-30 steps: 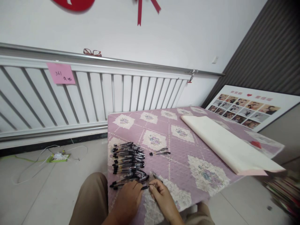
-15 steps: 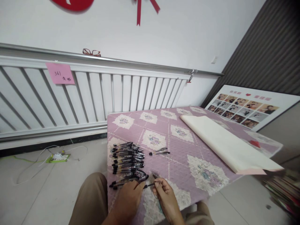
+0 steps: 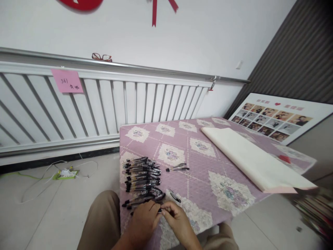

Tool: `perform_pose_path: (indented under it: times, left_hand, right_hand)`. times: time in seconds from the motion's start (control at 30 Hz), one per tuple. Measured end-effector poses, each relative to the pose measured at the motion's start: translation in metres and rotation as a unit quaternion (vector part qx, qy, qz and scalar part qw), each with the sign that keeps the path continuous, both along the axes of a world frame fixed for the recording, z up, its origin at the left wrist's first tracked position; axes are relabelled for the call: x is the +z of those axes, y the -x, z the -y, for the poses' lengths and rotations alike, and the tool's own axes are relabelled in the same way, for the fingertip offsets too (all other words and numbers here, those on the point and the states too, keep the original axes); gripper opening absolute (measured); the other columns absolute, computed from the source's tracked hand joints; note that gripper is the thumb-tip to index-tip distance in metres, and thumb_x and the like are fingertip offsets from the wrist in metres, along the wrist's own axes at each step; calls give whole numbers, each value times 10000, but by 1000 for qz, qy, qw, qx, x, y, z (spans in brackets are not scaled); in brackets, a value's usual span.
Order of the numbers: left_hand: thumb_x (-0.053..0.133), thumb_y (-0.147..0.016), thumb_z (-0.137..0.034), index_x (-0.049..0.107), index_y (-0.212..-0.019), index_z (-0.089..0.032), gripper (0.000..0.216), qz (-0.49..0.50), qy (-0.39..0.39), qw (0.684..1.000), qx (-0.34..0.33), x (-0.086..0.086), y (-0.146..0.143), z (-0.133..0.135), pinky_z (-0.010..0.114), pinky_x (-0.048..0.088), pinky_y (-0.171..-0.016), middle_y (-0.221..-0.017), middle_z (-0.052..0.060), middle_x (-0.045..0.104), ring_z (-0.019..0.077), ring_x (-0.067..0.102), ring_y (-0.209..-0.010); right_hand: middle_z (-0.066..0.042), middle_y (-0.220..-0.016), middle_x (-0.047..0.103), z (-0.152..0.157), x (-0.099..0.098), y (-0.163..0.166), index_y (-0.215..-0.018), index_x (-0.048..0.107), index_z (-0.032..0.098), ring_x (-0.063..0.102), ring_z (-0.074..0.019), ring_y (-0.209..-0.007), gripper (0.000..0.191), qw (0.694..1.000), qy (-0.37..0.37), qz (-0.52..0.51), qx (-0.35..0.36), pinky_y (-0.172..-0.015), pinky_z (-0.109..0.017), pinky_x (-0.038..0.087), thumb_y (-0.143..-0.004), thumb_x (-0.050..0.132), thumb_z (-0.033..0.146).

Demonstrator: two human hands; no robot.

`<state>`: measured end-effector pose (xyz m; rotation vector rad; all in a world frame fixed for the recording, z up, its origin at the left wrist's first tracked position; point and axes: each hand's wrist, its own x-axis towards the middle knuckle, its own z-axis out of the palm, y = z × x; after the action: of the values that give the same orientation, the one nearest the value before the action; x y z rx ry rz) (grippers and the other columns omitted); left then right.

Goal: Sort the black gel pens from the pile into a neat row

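My left hand (image 3: 145, 219) is closed around a black pen (image 3: 159, 210), most of which its fingers hide. The fingertips of my right hand (image 3: 179, 222) pinch the pen's right end, so both hands meet on it. Just beyond my right hand, a small clear-and-black pen piece (image 3: 175, 196) lies on the cloth; whether it is a cap or a whole pen I cannot tell. Several clear pens with black ends form a stacked row (image 3: 143, 175) beyond my left hand. A few more pens (image 3: 178, 168) lie apart, right of the row.
A purple flowered tablecloth (image 3: 197, 163) covers the table. A large cream folded sheet (image 3: 239, 156) lies on the right, near a photo board (image 3: 273, 118). A white radiator (image 3: 140, 104) stands behind. On the floor at left is a power strip (image 3: 66, 174) with cables.
My right hand has moved left, closing the gap to my left hand at the pen. The blurred piece above my right hand now lies sharp and still on the cloth.
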<state>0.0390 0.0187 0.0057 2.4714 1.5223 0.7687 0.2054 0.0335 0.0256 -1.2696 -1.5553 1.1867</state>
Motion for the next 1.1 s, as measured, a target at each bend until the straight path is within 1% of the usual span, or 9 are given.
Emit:
perform_pose_path:
  times: [0.2,0.37,0.43,0.53,0.6,0.77,0.9,1.0,1.1]
  left_hand:
    - [549,-881,-183,577,-1041,-277,188,-24,-18,1000,6,4,0,0,287,404,-633,-858,-4,618,185,570,-722]
    - [516,-856,-150,578,-857,-251,118,4,-15,1000,5,5,-1,1,296,389,-641,-804,-1,592,186,553,-726]
    - [511,-842,-132,572,-832,-244,127,11,-11,1000,4,6,-1,1,299,388,-650,-805,0,588,184,549,-733]
    - [521,-834,-124,567,-812,-239,126,1,-2,1000,0,7,-1,0,302,385,-662,-807,-4,585,180,542,-748]
    - [538,-838,-136,571,-823,-238,108,-21,5,1000,-8,9,-1,-1,305,388,-676,-823,-5,588,186,538,-775]
    - [575,-847,-167,589,-853,-222,57,-96,25,995,-15,14,-3,-1,323,391,-710,-887,10,594,209,518,-833]
    - [568,-869,-176,608,-906,-222,71,-90,30,995,16,15,-5,0,349,388,-760,-917,20,589,218,510,-880]
    - [576,-880,-207,610,-934,-230,67,-73,34,996,24,15,-5,0,360,382,-787,-926,17,588,218,506,-899]
    - [599,-871,-229,605,-932,-237,62,-64,39,997,27,15,-3,1,377,374,-804,-936,10,592,226,502,-913]
  right_hand:
    - [-2,-695,630,-3,-1,-6,-802,677,201,566,-168,-665,203,999,31,-24,5,-653,-272,433,-770,636,398]
    - [-7,-698,625,0,1,-3,-787,685,200,563,-176,-685,200,999,30,-21,9,-665,-276,432,-752,662,396]
    - [-4,-680,607,0,-2,-4,-798,673,202,550,-170,-657,238,998,35,-49,-33,-641,-273,432,-761,653,436]
    - [10,-643,571,-1,-8,-7,-840,638,211,530,-157,-600,306,982,42,-114,-143,-596,-268,432,-759,639,506]
    - [9,-637,571,-2,-11,-9,-844,628,214,529,-159,-588,315,977,33,-117,-174,-575,-265,430,-735,661,507]
    - [-24,-702,635,-1,-13,-1,-791,653,214,568,-186,-647,152,992,-43,18,-120,-622,-280,446,-747,637,359]
    - [-22,-747,640,2,-11,7,-796,668,225,584,-186,-702,111,987,-101,102,-78,-671,-274,448,-759,565,204]
    - [-26,-767,642,2,-10,6,-824,669,223,596,-191,-740,146,985,-114,118,-59,-694,-274,452,-758,549,172]
    - [-43,-796,662,1,-10,3,-825,658,216,614,-201,-769,142,986,-107,106,-79,-719,-289,462,-809,517,221]
